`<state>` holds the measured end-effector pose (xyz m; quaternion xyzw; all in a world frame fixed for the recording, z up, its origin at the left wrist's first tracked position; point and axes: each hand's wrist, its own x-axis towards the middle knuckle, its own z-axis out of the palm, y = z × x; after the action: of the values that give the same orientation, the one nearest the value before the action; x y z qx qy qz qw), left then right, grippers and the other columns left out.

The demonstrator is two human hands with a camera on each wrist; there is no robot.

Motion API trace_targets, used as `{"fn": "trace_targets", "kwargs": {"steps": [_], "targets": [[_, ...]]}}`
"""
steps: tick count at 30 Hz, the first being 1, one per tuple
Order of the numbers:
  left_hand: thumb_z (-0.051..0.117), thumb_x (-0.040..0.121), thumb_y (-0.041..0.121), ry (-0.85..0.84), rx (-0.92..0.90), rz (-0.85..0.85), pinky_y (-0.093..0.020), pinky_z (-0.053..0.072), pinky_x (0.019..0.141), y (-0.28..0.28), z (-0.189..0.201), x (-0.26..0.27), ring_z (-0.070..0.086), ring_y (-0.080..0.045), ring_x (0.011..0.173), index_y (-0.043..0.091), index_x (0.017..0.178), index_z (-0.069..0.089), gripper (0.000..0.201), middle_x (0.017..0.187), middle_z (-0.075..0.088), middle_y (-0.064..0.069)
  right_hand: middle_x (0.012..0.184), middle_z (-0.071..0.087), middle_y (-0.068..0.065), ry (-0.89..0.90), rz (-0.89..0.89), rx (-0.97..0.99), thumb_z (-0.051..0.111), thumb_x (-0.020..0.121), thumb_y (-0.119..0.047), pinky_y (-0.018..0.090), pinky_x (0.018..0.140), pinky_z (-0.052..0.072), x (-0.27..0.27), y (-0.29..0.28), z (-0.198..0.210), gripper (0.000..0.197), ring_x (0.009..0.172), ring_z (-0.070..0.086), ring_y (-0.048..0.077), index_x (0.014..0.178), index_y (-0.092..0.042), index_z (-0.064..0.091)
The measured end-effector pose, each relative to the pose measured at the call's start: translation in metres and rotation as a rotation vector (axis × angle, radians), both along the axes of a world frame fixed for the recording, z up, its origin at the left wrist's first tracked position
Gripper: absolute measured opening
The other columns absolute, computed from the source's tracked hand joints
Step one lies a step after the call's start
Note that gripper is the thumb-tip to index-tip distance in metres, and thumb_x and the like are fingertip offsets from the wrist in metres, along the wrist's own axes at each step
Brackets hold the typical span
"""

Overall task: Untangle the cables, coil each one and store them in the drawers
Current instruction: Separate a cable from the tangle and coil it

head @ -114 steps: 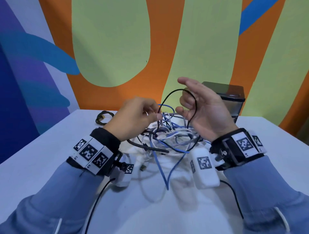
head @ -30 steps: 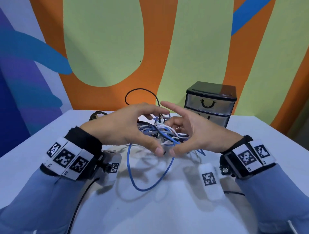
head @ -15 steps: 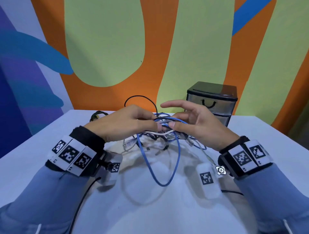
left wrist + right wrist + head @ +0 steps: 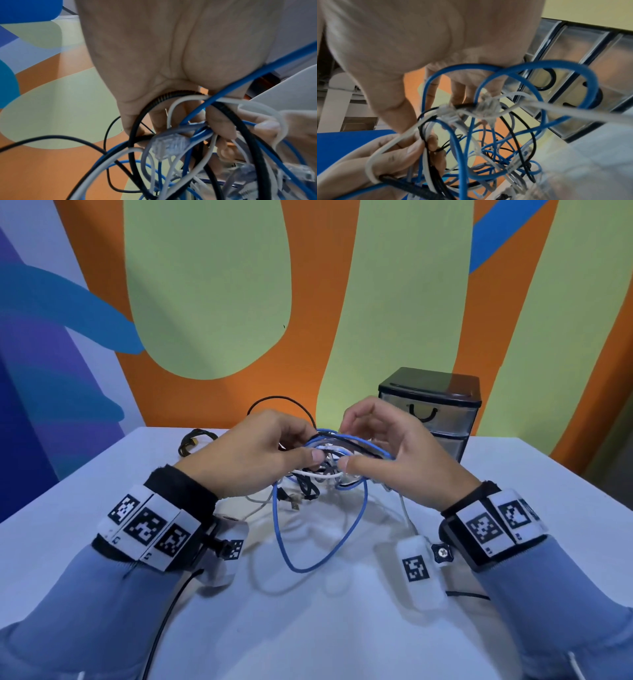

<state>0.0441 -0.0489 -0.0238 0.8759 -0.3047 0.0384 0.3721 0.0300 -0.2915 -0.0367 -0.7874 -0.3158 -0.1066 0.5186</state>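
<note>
A tangle of blue, white, grey and black cables [image 4: 330,462] hangs between both hands above the white table [image 4: 102,508]. My left hand [image 4: 310,445] grips a bundle of strands; in the left wrist view its fingers [image 4: 221,129] curl round a black braided cable [image 4: 228,112], with a clear plug [image 4: 169,146] beside them. My right hand [image 4: 345,445] pinches the tangle from the right, and blue loops [image 4: 537,83] pass its fingers [image 4: 458,88]. A long blue loop [image 4: 301,566] dangles toward the table. The drawer unit [image 4: 442,419] stands shut behind the right hand.
A separate black coiled cable [image 4: 191,440] lies at the table's far left, near the painted wall. A thin black loop [image 4: 274,400] rises behind the left hand. Wrist camera leads trail over the near table.
Both hands have lifted the tangle higher and drawn together, thumbs now nearly touching. The blue loop hangs beneath them, and the right fingers have curled in over the cables.
</note>
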Motion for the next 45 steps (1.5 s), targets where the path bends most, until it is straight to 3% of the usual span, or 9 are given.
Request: {"fn": "trace_targets", "kwargs": {"steps": [9, 15, 18, 23, 28, 30, 36, 40, 45], "targets": [[0.067, 0.103, 0.037, 0.093, -0.073, -0.023, -0.063, 0.051, 0.092, -0.001, -0.001, -0.001, 0.07, -0.042, 0.096, 0.016, 0.096, 0.076, 0.024, 0.092, 0.08, -0.002, 0.097, 0.052, -0.001, -0.621, -0.298, -0.336, 0.087, 0.079, -0.018, 0.032, 0.077, 0.044, 0.001, 0.005, 0.004, 0.02, 0.092, 0.049, 0.016, 0.093, -0.021, 0.074], [0.066, 0.105, 0.035, 0.161, -0.149, -0.003, -0.036, 0.044, 0.078, -0.005, -0.003, 0.004, 0.065, -0.028, 0.08, 0.008, 0.094, 0.074, 0.03, 0.093, 0.077, -0.016, 0.095, 0.055, -0.003, -0.669, -0.398, -0.394, 0.086, 0.084, -0.024, 0.043, 0.066, 0.047, 0.006, 0.006, -0.001, 0.007, 0.088, 0.048, 0.019, 0.088, -0.027, 0.081], [0.068, 0.095, 0.047, 0.151, -0.219, 0.01, -0.059, 0.048, 0.089, -0.005, -0.001, 0.004, 0.065, -0.044, 0.089, 0.012, 0.091, 0.077, 0.036, 0.098, 0.074, -0.026, 0.1, 0.057, -0.001, -0.712, -0.434, -0.371, 0.081, 0.089, -0.023, 0.044, 0.069, 0.047, 0.007, 0.007, -0.001, 0.006, 0.092, 0.048, 0.02, 0.093, -0.02, 0.078], [0.067, 0.102, 0.033, 0.139, -0.32, 0.09, -0.063, 0.048, 0.107, -0.009, 0.0, 0.006, 0.07, -0.044, 0.105, 0.011, 0.096, 0.076, 0.024, 0.098, 0.081, -0.007, 0.1, 0.067, -0.001, -0.63, -0.354, -0.15, 0.073, 0.096, -0.013, 0.042, 0.081, 0.053, 0.011, 0.008, -0.003, 0.006, 0.094, 0.064, 0.018, 0.101, -0.01, 0.07], [0.062, 0.106, 0.034, 0.143, -0.324, 0.21, -0.023, 0.035, 0.054, -0.01, -0.003, 0.01, 0.048, -0.017, 0.056, 0.018, 0.096, 0.069, 0.02, 0.102, 0.08, -0.013, 0.093, 0.076, -0.012, -0.478, -0.394, 0.134, 0.066, 0.102, -0.011, 0.039, 0.079, 0.06, 0.005, 0.011, -0.001, 0.009, 0.093, 0.074, 0.002, 0.11, -0.01, 0.062], [0.057, 0.109, 0.032, 0.096, -0.264, 0.276, -0.025, 0.028, 0.044, -0.01, -0.004, 0.011, 0.035, -0.007, 0.041, 0.017, 0.101, 0.065, 0.019, 0.099, 0.079, -0.012, 0.096, 0.079, -0.009, -0.429, -0.411, 0.21, 0.062, 0.105, -0.014, 0.035, 0.082, 0.06, 0.005, 0.012, 0.001, 0.019, 0.095, 0.075, 0.008, 0.123, -0.019, 0.058], [0.065, 0.104, 0.037, 0.0, -0.148, 0.323, -0.032, 0.037, 0.056, -0.01, -0.008, 0.014, 0.049, -0.006, 0.05, 0.037, 0.117, 0.062, 0.012, 0.063, 0.06, 0.01, 0.091, 0.078, 0.007, -0.22, -0.291, 0.498, 0.058, 0.106, -0.008, 0.023, 0.081, 0.056, 0.005, 0.017, 0.003, 0.014, 0.092, 0.075, 0.018, 0.114, -0.004, 0.069], [0.077, 0.092, 0.05, -0.155, 0.004, 0.329, -0.036, 0.053, 0.074, -0.004, -0.004, 0.003, 0.068, -0.013, 0.083, 0.05, 0.142, 0.053, 0.055, 0.083, 0.07, 0.009, 0.075, 0.06, 0.006, -0.214, -0.264, 0.376, 0.052, 0.109, -0.01, 0.029, 0.071, 0.05, 0.005, 0.019, 0.001, 0.015, 0.073, 0.059, 0.016, 0.114, -0.008, 0.066], [0.067, 0.08, 0.081, -0.475, 0.239, 0.461, -0.041, 0.057, 0.072, -0.004, 0.01, -0.015, 0.069, -0.021, 0.084, 0.056, 0.145, 0.048, 0.072, 0.073, 0.069, 0.016, 0.073, 0.046, 0.026, -0.176, -0.29, 0.267, 0.049, 0.112, -0.022, 0.049, 0.057, 0.039, 0.001, 0.021, 0.002, 0.016, 0.063, 0.045, 0.04, 0.112, -0.015, 0.063]]}}
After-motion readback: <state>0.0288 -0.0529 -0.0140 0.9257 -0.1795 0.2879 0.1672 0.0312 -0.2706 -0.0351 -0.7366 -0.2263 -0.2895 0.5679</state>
